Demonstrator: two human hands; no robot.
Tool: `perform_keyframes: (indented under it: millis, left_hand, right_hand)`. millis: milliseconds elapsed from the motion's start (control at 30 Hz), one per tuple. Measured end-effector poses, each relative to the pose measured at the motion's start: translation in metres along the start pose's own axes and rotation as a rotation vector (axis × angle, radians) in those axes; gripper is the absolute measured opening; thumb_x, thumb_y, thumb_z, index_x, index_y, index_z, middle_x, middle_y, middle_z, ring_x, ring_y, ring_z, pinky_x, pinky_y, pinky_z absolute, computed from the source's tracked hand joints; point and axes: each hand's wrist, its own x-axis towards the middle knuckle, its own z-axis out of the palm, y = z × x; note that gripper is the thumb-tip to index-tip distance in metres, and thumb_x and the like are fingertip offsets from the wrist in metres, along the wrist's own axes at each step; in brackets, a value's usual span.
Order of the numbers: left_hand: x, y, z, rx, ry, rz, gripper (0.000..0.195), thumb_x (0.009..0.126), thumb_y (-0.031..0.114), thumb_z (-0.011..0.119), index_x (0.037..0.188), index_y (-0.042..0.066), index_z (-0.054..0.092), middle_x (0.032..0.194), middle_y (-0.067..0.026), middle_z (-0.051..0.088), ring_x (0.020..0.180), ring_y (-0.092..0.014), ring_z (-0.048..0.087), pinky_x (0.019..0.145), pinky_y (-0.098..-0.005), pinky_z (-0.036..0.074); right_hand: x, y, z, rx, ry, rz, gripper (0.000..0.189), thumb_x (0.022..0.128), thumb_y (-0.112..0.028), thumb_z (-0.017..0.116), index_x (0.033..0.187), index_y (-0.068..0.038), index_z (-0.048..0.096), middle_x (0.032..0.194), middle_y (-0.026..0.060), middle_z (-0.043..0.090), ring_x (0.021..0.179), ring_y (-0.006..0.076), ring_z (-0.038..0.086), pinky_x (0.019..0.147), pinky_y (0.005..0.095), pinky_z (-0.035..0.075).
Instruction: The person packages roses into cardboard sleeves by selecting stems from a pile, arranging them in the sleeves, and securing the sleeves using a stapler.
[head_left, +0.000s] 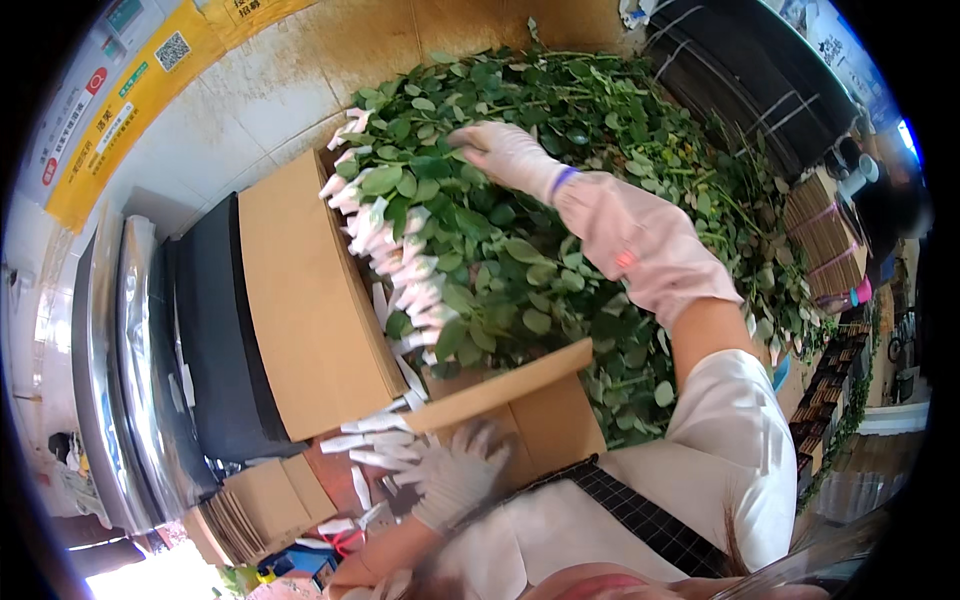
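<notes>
A large heap of cut, leafy rose-like stems lies before me, many of their heads in pale wraps along the left side. My right hand, in a pale glove and a pink sleeve cover, reaches over the far leaves. Its fingertips blur among the foliage, so any grip is unclear. My left hand, also gloved and blurred, has its fingers spread close to my body. Beside it lie loose white sleeves and a folded cardboard piece.
Stacked flat cardboard stands left of the stems, with dark sheets and shiny film rolls beyond. More cardboard sits lower left. A tiled wall is behind; black wrapped material and tied cardboard are right.
</notes>
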Motion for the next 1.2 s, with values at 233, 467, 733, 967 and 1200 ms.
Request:
perform_keyframes:
  millis: [233, 467, 733, 967, 1200]
  left_hand:
    - [0.001, -0.01, 0.024, -0.069, 0.271, 0.07, 0.034, 0.068, 0.026, 0.064, 0.103, 0.023, 0.063, 0.119, -0.0092, 0.05, 0.112, -0.034, 0.045, 0.089, -0.0536, 0.039]
    - [0.002, -0.009, 0.036, -0.187, 0.389, 0.091, 0.034, 0.068, 0.023, 0.059, 0.103, 0.022, 0.062, 0.123, -0.0072, 0.048, 0.111, -0.033, 0.042, 0.083, -0.055, 0.039]
    - [0.001, -0.006, 0.027, -0.126, 0.329, 0.017, 0.043, 0.07, 0.03, 0.061, 0.112, 0.018, 0.059, 0.121, -0.0133, 0.048, 0.115, -0.034, 0.043, 0.09, -0.0533, 0.039]
    - [0.0, -0.017, -0.007, -0.153, 0.003, -0.083, 0.038, 0.079, 0.032, 0.057, 0.113, 0.014, 0.058, 0.122, -0.0108, 0.051, 0.112, -0.031, 0.047, 0.086, -0.0435, 0.045]
    - [0.008, -0.028, -0.024, -0.733, 0.283, -0.044, 0.033, 0.091, 0.032, 0.044, 0.1, 0.006, 0.062, 0.106, -0.0137, 0.061, 0.102, -0.03, 0.055, 0.092, -0.0399, 0.04]
  right_hand:
    - [0.044, -0.023, 0.087, -0.271, -0.437, -0.222, 0.035, 0.085, -0.033, 0.045, 0.091, -0.006, 0.067, 0.089, 0.0174, 0.065, 0.085, 0.0348, 0.061, 0.078, 0.041, 0.049]
    - [0.137, 0.028, 0.055, -0.422, -0.353, 0.121, 0.031, 0.083, -0.033, 0.049, 0.096, -0.011, 0.065, 0.093, 0.0139, 0.066, 0.088, 0.0316, 0.062, 0.078, 0.0406, 0.049]
    - [0.097, 0.037, -0.009, -0.812, -0.016, -0.034, 0.022, 0.08, -0.008, 0.053, 0.098, -0.011, 0.066, 0.087, 0.011, 0.067, 0.084, 0.0274, 0.065, 0.074, 0.0377, 0.053]
    - [-0.084, -0.046, -0.174, -0.664, 0.422, -0.41, 0.027, 0.083, -0.011, 0.055, 0.11, -0.014, 0.06, 0.091, 0.0108, 0.06, 0.089, 0.0303, 0.057, 0.076, 0.0391, 0.047]
    - [-0.318, -0.099, -0.104, -0.292, -0.661, -0.347, 0.031, 0.075, -0.014, 0.062, 0.105, -0.007, 0.058, 0.095, 0.012, 0.059, 0.091, 0.0323, 0.054, 0.082, 0.0406, 0.043]
